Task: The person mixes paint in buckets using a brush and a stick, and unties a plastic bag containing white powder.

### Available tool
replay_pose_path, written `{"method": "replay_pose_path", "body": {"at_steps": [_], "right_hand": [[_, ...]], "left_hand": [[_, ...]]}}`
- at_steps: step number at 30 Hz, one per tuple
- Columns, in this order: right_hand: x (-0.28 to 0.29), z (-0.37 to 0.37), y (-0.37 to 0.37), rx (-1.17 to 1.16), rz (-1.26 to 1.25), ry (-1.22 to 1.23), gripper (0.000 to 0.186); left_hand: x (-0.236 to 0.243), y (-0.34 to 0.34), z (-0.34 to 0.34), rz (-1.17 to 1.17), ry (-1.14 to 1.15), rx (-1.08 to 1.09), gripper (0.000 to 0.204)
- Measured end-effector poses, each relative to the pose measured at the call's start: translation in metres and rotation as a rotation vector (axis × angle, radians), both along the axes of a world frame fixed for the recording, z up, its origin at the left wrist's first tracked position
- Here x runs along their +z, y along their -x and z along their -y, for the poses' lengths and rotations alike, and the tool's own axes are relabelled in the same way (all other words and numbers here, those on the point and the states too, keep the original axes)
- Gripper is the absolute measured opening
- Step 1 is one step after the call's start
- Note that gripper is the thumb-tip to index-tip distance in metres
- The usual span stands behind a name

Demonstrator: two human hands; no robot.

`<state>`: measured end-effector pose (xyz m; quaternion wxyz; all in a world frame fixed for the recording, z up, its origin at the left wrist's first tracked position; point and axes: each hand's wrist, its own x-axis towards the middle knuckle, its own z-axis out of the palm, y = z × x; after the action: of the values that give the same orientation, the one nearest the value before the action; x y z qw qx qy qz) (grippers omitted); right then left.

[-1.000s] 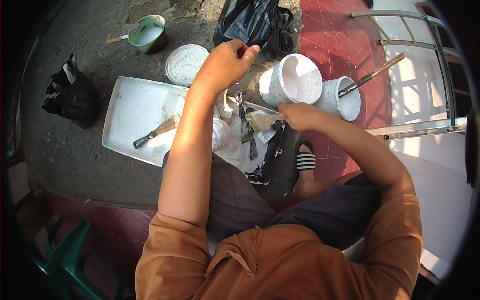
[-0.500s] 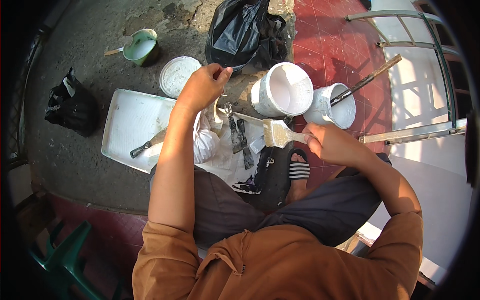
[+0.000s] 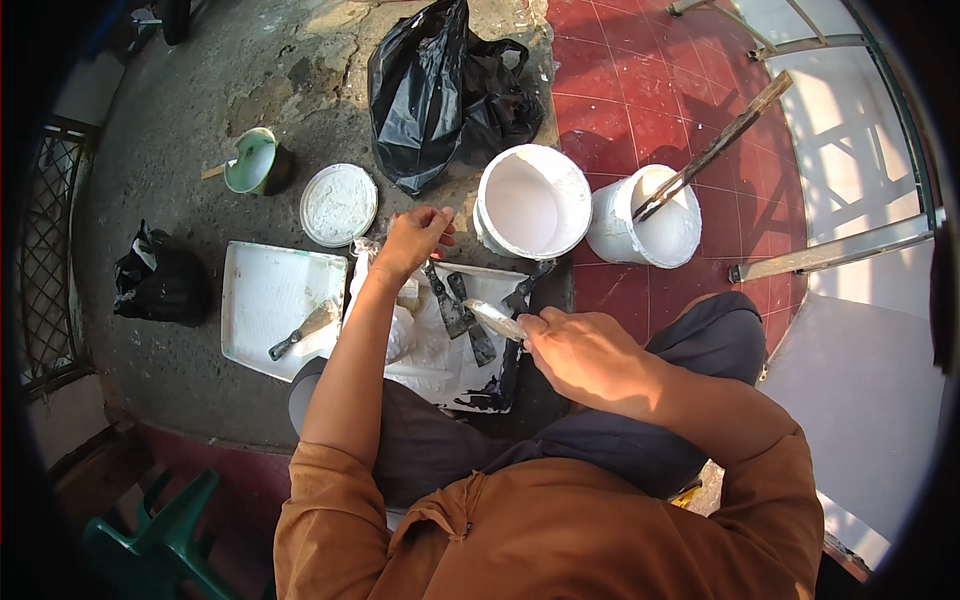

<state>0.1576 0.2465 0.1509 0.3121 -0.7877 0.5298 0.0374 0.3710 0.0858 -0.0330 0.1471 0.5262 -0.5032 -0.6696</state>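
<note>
My right hand [image 3: 585, 352] grips the handle of a wide paintbrush [image 3: 496, 321], its white-smeared head pointing left and seen nearly edge-on. My left hand [image 3: 420, 238] hovers above the tools with its fingers curled together; anything between them is too small or hidden to make out. Below lie several dark-handled putty knives [image 3: 452, 305] on a paint-stained white tray [image 3: 490, 375]. A white plastic bag [image 3: 398, 335] sits partly behind my left forearm. Another putty knife [image 3: 305, 330] rests in the white paint tray [image 3: 250, 290] on the left.
Beyond my hands stand a white-coated bucket [image 3: 533, 205] and a second bucket [image 3: 645, 225] with a wooden stick [image 3: 715, 145] in it. Farther off are a paint-covered lid [image 3: 339, 205], a green bowl [image 3: 254, 165] and black bags [image 3: 415, 90]. Metal ladder rails [image 3: 840, 248] lie right; a green chair [image 3: 165, 530] lower left.
The paintbrush has come left and turned from broad side to edge-on. My left hand has lowered toward the tools. The view has shifted, and the sandalled foot no longer shows.
</note>
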Motion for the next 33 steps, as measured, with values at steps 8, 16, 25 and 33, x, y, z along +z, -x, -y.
{"method": "replay_pose_path", "body": {"at_steps": [8,16,25,33], "right_hand": [[-0.020,-0.002,0.005,0.116,0.002,0.004,0.034],[-0.024,-0.007,-0.001,0.134,0.073,0.066,0.029],[-0.028,-0.008,-0.001,0.146,0.105,-0.019,0.017],[-0.035,-0.013,0.004,0.122,0.180,-0.030,0.022]], "left_hand": [[-0.012,0.046,0.045,0.116,0.149,-0.002,0.044],[-0.004,0.129,0.115,0.221,0.295,-0.281,0.058],[-0.013,0.195,0.140,0.585,0.244,-0.673,0.094],[-0.024,0.235,0.147,0.344,0.280,-0.727,0.080]]}}
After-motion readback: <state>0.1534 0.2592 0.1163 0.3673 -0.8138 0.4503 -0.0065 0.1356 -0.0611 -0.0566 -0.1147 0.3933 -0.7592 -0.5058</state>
